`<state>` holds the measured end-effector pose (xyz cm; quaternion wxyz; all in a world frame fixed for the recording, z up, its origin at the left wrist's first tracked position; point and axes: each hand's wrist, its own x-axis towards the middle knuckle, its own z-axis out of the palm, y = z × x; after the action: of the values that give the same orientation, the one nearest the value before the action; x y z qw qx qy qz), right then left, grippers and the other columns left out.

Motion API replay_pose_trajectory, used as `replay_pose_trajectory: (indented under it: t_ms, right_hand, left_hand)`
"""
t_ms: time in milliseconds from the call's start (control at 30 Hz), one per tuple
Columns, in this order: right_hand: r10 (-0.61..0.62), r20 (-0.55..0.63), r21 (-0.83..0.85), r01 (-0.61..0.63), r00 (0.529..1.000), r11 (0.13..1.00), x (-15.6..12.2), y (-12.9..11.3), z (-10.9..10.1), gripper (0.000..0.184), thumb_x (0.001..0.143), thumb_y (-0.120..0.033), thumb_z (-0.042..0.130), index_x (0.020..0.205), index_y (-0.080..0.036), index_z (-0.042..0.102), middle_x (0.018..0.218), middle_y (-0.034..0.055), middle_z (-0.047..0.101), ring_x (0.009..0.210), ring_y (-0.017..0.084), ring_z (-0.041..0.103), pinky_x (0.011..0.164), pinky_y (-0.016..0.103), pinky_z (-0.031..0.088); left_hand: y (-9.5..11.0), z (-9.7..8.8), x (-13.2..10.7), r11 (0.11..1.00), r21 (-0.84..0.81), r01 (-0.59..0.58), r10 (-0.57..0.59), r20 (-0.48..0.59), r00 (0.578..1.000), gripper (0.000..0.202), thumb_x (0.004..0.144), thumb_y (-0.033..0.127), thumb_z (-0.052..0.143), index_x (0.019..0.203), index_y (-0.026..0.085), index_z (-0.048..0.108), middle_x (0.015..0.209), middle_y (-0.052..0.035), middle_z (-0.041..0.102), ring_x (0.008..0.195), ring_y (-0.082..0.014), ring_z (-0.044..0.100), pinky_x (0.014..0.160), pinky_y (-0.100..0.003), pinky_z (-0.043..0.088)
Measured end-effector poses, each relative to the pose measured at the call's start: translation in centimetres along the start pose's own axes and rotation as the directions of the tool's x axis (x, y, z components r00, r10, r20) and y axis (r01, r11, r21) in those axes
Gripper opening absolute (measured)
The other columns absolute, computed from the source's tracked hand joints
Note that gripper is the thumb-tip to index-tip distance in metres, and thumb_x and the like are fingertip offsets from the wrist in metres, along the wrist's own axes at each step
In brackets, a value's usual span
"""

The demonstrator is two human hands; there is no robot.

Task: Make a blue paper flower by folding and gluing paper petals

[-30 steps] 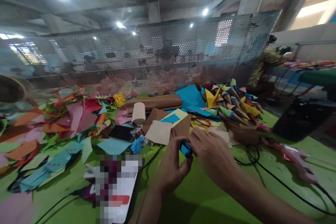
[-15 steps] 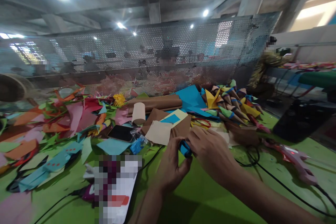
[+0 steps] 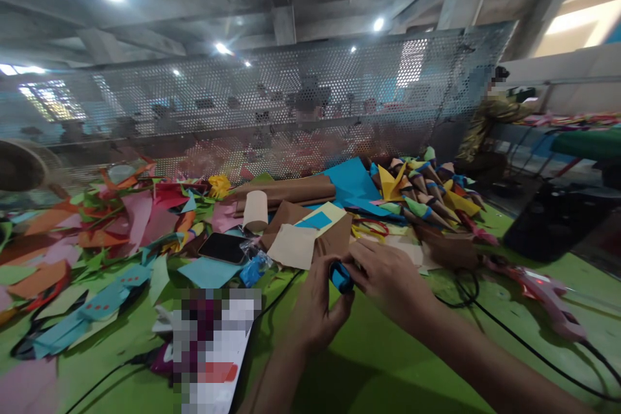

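Observation:
A small blue roll (image 3: 341,277), apparently rolled paper, sits upright between my two hands above the green table. My left hand (image 3: 317,310) is wrapped around it from the left, thumb on the near side. From the right, my right hand (image 3: 392,284) reaches over with bent fingers and pinches the roll's rim. Just behind my hands lie a cream sheet (image 3: 292,246), brown sheets (image 3: 338,231) and a pale yellow sheet with a blue rectangle (image 3: 315,218). What is inside the roll is too dark to make out.
A pink glue gun (image 3: 550,297) with a black cable lies at right. Brown paper cones (image 3: 429,191) are piled behind. At left are a phone (image 3: 222,248), a white power strip (image 3: 228,362) and heaped coloured paper. A mesh panel (image 3: 291,110) stands behind; a person (image 3: 490,113) works far right.
My right-hand fingers have shifted slightly at the roll's rim, and the roll has turned a little. Both hands keep hold of it; the things on the table stay put.

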<state>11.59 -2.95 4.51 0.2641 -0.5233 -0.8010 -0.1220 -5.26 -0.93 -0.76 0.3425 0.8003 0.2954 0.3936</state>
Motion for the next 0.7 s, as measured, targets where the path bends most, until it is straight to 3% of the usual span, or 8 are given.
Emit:
replay_pose_trajectory:
  t_ms: [367, 700]
  right_hand:
    - [0.072, 0.003, 0.140, -0.071, 0.997, 0.988, -0.25, 0.10, 0.14, 0.008, 0.089, -0.014, 0.057, 0.084, -0.020, 0.056, 0.073, 0.0003, 0.063, 0.064, 0.016, 0.059, 0.058, 0.025, 0.033]
    - [-0.033, -0.008, 0.053, 0.034, 0.999, 0.998, -0.22, 0.09, -0.16, 0.010, 0.089, -0.010, 0.057, 0.090, -0.017, 0.063, 0.077, 0.0028, 0.067, 0.067, 0.017, 0.060, 0.058, 0.028, 0.032]
  left_hand:
    - [0.21, 0.14, -0.03, 0.999, 0.024, 0.036, -0.036, -0.002, 0.999, 0.039, 0.091, 0.038, 0.048, 0.127, 0.021, 0.044, 0.121, -0.0089, 0.058, 0.112, -0.0244, 0.056, 0.094, -0.036, 0.046]
    - [0.31, 0.07, -0.02, 1.000, 0.006, 0.011, -0.011, -0.002, 1.000, 0.039, 0.093, 0.037, 0.048, 0.129, 0.023, 0.043, 0.126, -0.0091, 0.057, 0.116, -0.0251, 0.056, 0.097, -0.038, 0.044]
